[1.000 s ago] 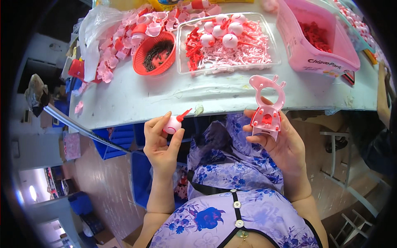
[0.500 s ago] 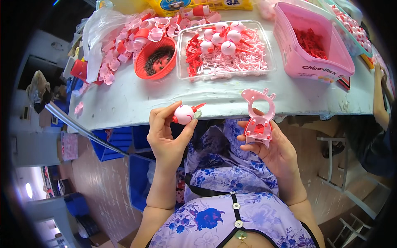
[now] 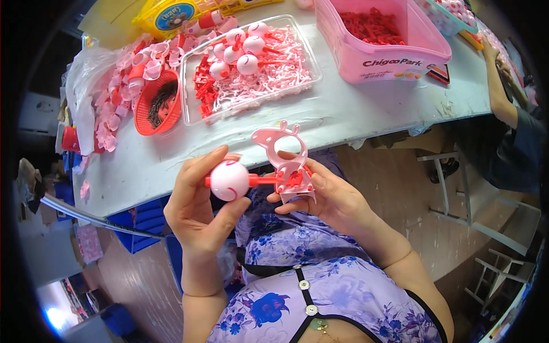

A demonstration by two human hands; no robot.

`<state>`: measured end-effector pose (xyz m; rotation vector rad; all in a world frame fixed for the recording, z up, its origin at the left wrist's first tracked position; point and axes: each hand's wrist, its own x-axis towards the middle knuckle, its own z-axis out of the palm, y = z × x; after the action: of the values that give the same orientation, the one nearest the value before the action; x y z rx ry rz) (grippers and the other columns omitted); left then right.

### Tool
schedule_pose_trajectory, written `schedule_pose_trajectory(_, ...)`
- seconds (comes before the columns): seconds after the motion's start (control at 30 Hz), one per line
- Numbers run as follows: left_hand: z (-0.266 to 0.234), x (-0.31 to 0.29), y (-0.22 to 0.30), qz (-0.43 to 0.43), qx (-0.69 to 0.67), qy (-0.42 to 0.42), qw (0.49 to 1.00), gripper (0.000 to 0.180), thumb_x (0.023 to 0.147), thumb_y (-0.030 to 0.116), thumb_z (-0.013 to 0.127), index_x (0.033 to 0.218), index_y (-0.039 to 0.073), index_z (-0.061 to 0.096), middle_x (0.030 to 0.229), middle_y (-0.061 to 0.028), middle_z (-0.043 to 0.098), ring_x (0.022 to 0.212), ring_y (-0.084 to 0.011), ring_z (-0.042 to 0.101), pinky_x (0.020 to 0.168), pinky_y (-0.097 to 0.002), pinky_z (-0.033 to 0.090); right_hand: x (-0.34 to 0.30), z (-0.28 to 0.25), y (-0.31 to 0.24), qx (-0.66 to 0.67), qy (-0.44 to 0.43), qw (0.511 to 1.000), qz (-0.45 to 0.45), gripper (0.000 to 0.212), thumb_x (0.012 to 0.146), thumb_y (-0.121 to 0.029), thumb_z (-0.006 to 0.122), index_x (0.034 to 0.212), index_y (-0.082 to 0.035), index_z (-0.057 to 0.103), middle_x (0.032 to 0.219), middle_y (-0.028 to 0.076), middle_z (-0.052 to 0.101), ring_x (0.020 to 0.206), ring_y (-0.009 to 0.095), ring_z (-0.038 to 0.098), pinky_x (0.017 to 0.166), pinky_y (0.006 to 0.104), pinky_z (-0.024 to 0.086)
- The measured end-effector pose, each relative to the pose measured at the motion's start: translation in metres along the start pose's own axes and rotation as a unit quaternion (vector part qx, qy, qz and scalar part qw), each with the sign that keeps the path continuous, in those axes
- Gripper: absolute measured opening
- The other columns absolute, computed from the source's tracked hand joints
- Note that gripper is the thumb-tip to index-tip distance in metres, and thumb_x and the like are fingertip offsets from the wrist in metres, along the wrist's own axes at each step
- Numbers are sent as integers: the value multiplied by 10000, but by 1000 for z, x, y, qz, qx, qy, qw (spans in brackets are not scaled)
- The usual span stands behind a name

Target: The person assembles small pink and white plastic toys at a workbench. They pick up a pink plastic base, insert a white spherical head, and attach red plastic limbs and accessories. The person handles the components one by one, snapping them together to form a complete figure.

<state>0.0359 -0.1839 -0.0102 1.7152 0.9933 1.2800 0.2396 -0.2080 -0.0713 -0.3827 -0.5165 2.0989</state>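
Gripping round pale-pink plastic ball (image 3: pixel 229 180) with red stem (image 3: pixel 263 180), frame centre-left: left hand (image 3: pixel 195 210). Grasping pink animal-shaped plastic shell (image 3: pixel 287 170), centre: right hand (image 3: pixel 338 195).

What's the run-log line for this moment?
left hand holds pale ball, red stem | right hand holds pink frame | stem end at frame, insertion unclear | table: clear tray, red basket, pink bin
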Motion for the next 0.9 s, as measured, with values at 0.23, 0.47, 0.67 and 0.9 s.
schedule_pose_trajectory(0.23,12,5,1,25,31,-15,999,508,650,-47,782,1104,-36,553,1061,-137,595,956,-198,606,846,-297,482,1,-2,1,-35,-30,999,-17,583,993,-347,418,1444,-48,202,1329,141,444,1167,246,516,971,387,439)
schedule_pose_trajectory(0.47,16,12,8,64,141,-37,987,475,628,-18,799,1058,-15,599,1005,-129,611,891,-192,595,814,-285,483,1,-3,2,-44,-38,998,-19,636,987,-376,426,1465,-50,161,1355,138,416,1168,239,512,976,395,437)
schedule_pose_trajectory(0.67,17,14,5,94,166,-27,981,437,638,1,799,1040,15,628,971,-124,628,877,-219,630,765,-295,508,0,-4,1,-49,-50,997,-24,634,990,-370,420,1465,-39,161,1363,135,405,1191,226,491,980,399,434)
schedule_pose_trajectory(0.9,20,22,14,85,227,-96,965,422,658,11,789,1054,24,644,962,-121,633,873,-230,645,736,-307,523,-1,-4,3,-50,-47,997,-27,613,997,-352,408,1462,-31,169,1368,124,400,1211,210,472,982,402,433)
